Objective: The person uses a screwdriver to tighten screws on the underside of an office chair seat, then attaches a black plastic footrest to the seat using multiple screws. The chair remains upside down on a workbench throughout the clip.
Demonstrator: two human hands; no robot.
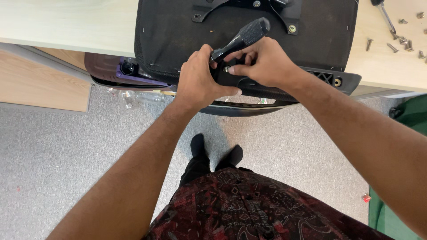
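So there's an upturned chair seat (178, 31) lying on the bench (66, 22), black fabric underside facing up, hanging a bit over the bench's near edge. Both hands are bunched together right at that near edge, over the black plastic armrest bracket (331, 80). The left hand (198, 80) is curled shut around the lower end of a screwdriver (242, 39), whose black textured handle sticks up and away to the right, out above the fingers. The right hand (262, 62) sits just beside it, touching it, fingertips pinched closed on a small silver screw (227, 69) right where the tool's tip goes down; the tip itself is hidden between the fingers. Up at the bench's far right corner there's a scatter of loose screws (402, 40) and another screwdriver (384, 13). A metal mounting plate (267, 6) sits at the seat's far edge.
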